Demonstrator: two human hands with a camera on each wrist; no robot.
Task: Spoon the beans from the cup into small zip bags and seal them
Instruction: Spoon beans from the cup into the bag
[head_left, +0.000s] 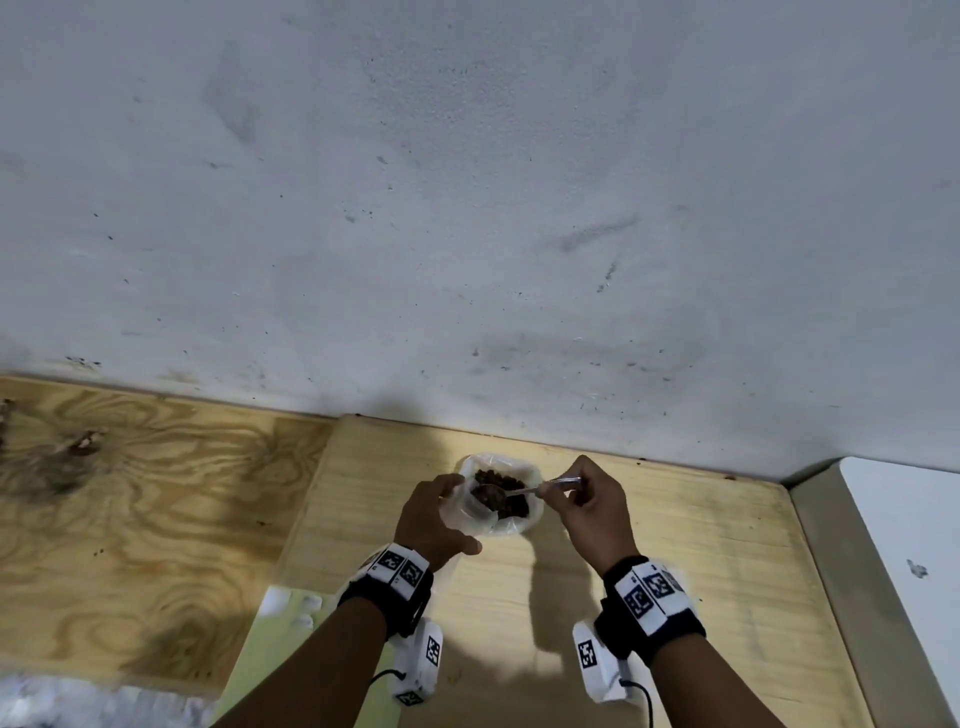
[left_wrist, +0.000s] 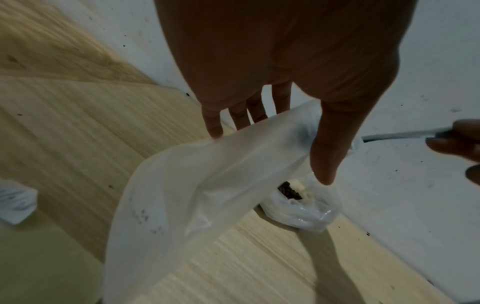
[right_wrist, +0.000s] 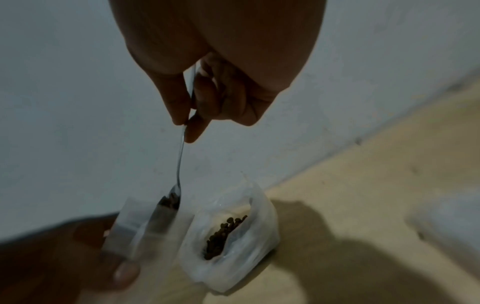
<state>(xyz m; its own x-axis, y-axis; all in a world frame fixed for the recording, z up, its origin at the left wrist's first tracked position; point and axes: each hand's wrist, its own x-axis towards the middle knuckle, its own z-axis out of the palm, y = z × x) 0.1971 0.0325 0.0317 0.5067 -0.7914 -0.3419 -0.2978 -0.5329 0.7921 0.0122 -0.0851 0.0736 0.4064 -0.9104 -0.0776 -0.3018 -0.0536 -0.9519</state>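
- Nearest, my left hand (head_left: 434, 514) pinches the zip bag (left_wrist: 207, 185) mouth open beside the cup (right_wrist: 233, 242), shortening travel.
- Right hand (head_left: 587, 501) grips the spoon (right_wrist: 179, 164), tipping beans (head_left: 491, 496) in.

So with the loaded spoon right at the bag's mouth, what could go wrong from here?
The zip bag is held by the left hand from one side only, so its soft mouth may fold shut and beans may spill off the spoon. The right hand pinches the handle far from the bowl, so a small wobble could tip it. The plastic-lined cup of beans sits right beside the bag and could be nudged.
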